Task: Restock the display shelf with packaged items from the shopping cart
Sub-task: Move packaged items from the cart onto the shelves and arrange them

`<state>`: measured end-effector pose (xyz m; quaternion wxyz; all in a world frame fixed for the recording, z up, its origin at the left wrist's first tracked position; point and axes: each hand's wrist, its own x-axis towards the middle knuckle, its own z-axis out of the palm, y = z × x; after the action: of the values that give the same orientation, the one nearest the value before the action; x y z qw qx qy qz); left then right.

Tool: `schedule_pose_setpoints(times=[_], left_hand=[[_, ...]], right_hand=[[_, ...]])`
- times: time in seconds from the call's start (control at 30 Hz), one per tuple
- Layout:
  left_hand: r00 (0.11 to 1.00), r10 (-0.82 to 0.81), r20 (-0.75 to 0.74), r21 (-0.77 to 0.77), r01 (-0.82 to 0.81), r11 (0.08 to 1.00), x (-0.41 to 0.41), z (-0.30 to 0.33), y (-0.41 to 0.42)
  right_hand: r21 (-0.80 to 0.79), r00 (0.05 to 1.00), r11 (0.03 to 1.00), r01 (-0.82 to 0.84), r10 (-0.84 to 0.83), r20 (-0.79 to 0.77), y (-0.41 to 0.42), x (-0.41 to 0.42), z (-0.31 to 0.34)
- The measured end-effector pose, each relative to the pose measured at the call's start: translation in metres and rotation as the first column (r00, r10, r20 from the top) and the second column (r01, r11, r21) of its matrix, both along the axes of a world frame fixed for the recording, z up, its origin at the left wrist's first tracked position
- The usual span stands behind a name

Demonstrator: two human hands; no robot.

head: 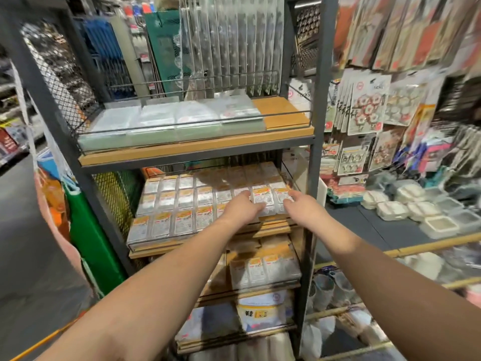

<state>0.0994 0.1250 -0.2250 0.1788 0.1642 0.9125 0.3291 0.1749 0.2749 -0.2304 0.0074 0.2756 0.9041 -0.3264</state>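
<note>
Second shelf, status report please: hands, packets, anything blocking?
Left hand and right hand both on one packet at the front right of the second shelf. Rows of packets nearly full. Nothing blocking.

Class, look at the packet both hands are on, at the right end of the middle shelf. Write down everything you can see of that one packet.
The packet is a small, flat, clear plastic pack with an orange-yellow label across its top and a small red mark. It lies slanted on the middle shelf, in the front row near the right end, among matching packs. The left hand touches its left edge and the right hand is at its right side. The printed text is too blurred to read.
</note>
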Motion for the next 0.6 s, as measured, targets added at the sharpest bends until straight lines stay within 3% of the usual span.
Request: schedule_pose_setpoints(times=[0.2,0.5,0.6], left_hand=[[0.990,-0.130,-0.048,-0.176,0.119,0.977,-0.010,-0.014,0.011],[0.925,-0.288,-0.247,-0.383,0.180,0.906,-0.014,-0.024,0.023],[0.873,-0.385,-0.298,-0.521,0.190,0.832,-0.018,-0.033,0.022]], right_hand=[[0.091,0.994,0.996,-0.014,0.004,0.109,0.006,-0.007,-0.012],[0.267,0.971,0.953,-0.147,0.088,0.220,0.004,-0.010,-0.026],[0.102,0.987,0.985,-0.138,0.128,0.098,0.002,-0.007,-0.031]])
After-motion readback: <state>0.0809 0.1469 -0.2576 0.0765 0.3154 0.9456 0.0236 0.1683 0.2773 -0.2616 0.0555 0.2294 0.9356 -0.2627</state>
